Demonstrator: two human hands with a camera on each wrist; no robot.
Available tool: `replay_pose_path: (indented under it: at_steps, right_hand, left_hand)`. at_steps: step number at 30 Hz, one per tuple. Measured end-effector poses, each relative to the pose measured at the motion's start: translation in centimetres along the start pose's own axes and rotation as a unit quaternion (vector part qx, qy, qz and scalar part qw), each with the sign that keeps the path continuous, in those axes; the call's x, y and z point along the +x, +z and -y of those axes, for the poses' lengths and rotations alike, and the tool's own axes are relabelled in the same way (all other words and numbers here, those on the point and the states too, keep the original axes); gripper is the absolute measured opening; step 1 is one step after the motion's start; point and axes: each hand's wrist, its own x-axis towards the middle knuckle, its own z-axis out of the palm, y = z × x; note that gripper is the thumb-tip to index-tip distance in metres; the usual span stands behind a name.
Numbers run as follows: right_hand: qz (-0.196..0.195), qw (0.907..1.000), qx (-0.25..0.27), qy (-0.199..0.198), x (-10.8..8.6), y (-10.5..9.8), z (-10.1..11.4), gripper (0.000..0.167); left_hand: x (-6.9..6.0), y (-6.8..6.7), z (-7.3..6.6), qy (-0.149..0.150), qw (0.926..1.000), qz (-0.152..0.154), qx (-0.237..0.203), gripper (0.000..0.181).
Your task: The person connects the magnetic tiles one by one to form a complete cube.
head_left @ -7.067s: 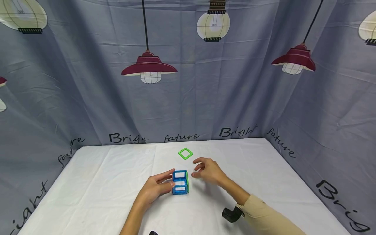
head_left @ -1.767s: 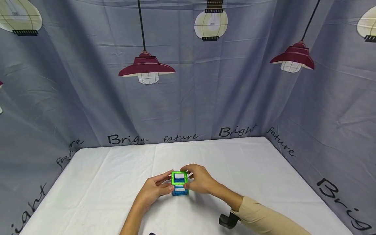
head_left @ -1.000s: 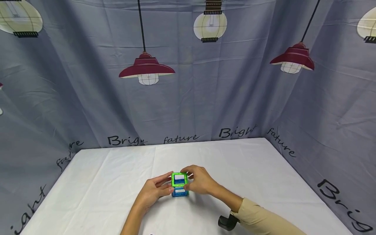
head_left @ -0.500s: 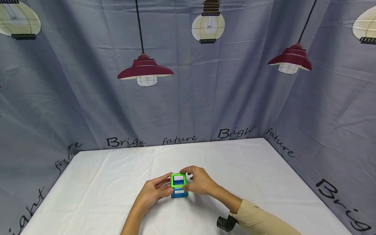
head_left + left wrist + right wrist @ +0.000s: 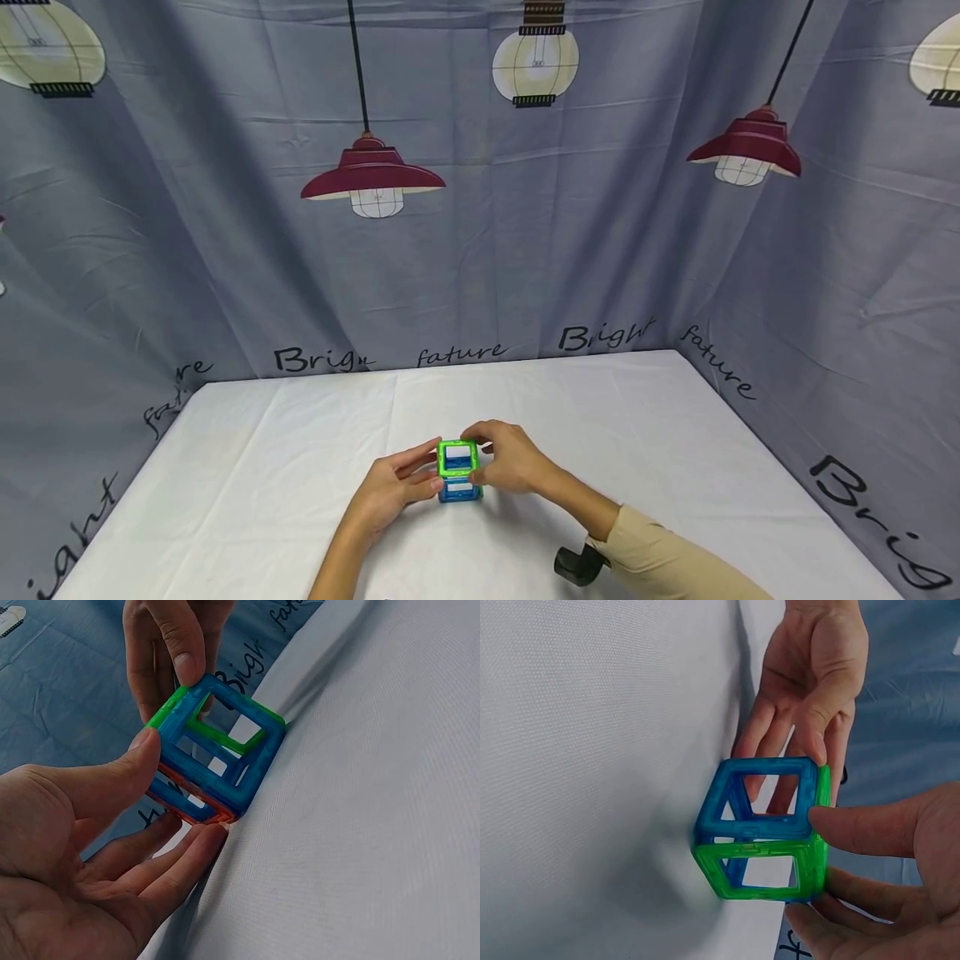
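Note:
A small cube of see-through magnetic tiles stands on the white table, its near blue tile (image 5: 461, 492) facing me. On top lies a green square magnetic tile (image 5: 456, 473). My left hand (image 5: 382, 496) holds the cube's left side, thumb at the near edge and fingers behind. In the left wrist view a red tile (image 5: 215, 810) forms the side by those fingers. From the right, my right hand (image 5: 515, 461) pinches the top green tile between thumb and fingers. Another green tile (image 5: 761, 893) makes the cube's right side in the right wrist view.
White cloth covers the table (image 5: 285, 467). A grey curtain (image 5: 465, 275) printed with lamps and lettering hangs behind and along the sides. The black wrist device (image 5: 579, 566) is below my right sleeve (image 5: 667, 554), close over the table.
Seven seconds ago the green tile lay flat farther back and my right hand was empty beside the cube. Now that tile is on top. Over the last second, both hands stay practically still.

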Motion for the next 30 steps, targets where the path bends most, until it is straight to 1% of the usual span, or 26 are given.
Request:
replay_pose_path:
  at_steps: [6,8,13,21,24,27,30]
  right_hand:
    - [0.000,1.0000,0.003,-0.009,0.0,-0.1,-0.1,0.051]
    - [-0.001,0.9999,0.002,-0.011,-0.1,-0.1,-0.1,0.051]
    - [-0.003,1.0000,-0.001,-0.008,-0.2,-0.1,-0.1,0.052]
    - [-0.001,0.9998,0.017,-0.012,-0.1,0.0,-0.2,0.055]
    - [-0.002,0.9998,0.022,-0.002,-0.2,0.1,-0.2,0.058]
    - [-0.006,0.9996,0.023,0.017,-0.4,0.1,-0.3,0.065]
    - [-0.006,0.9989,0.022,0.041,-0.7,0.2,-0.5,0.072]
  left_hand:
    - [0.0,0.1,-0.1,0.001,0.9999,-0.005,0.015,0.066]
    - [0.0,0.1,-0.1,0.001,0.9996,-0.007,0.028,0.065]
    - [0.0,0.4,-0.4,-0.005,0.9988,-0.009,0.047,0.062]
    - [-0.1,0.5,-0.9,-0.008,0.9989,-0.008,0.046,0.063]
    - [0.0,0.5,-1.2,-0.004,0.9979,-0.010,0.064,0.066]
    - [0.1,0.6,-1.7,-0.003,0.9960,-0.015,0.088,0.067]
    - [0.1,0.6,-2.0,-0.013,0.9946,-0.016,0.102,0.064]
